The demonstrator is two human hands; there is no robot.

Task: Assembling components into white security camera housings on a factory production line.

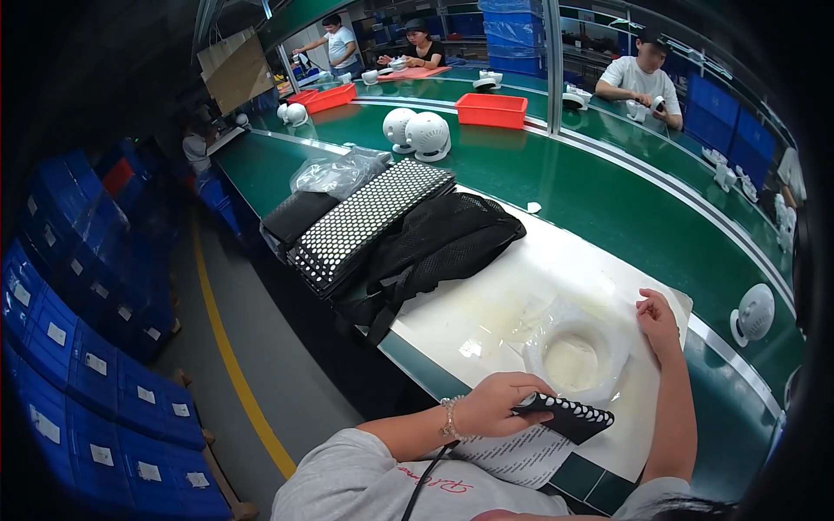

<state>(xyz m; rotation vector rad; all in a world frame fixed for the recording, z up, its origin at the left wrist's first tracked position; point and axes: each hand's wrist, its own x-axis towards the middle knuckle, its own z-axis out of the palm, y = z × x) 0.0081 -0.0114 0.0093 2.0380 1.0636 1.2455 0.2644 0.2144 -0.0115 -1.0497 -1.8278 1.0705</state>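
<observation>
My left hand (499, 404) is closed around one end of a black sheet (569, 418) with rows of white round pads, tilted over the front of the white board. My right hand (658, 317) is over the board's right side, fingers loosely bent and a little apart; I see nothing in them. Between my hands lies a ring-shaped roll of clear plastic film (578, 352), its loose film spread around it. Farther left, a stack of similar black sheets with white dots (373, 221) lies beside a heap of black mesh cloth (447, 239).
White round-headed devices (428, 136) stand on the green bench (565, 187), another (752, 314) at right. Red bins (491, 111) sit farther back. A crumpled clear bag (339, 172) lies by the sheet stack. Blue crates (104, 408) line the left floor. Several people work across the bench.
</observation>
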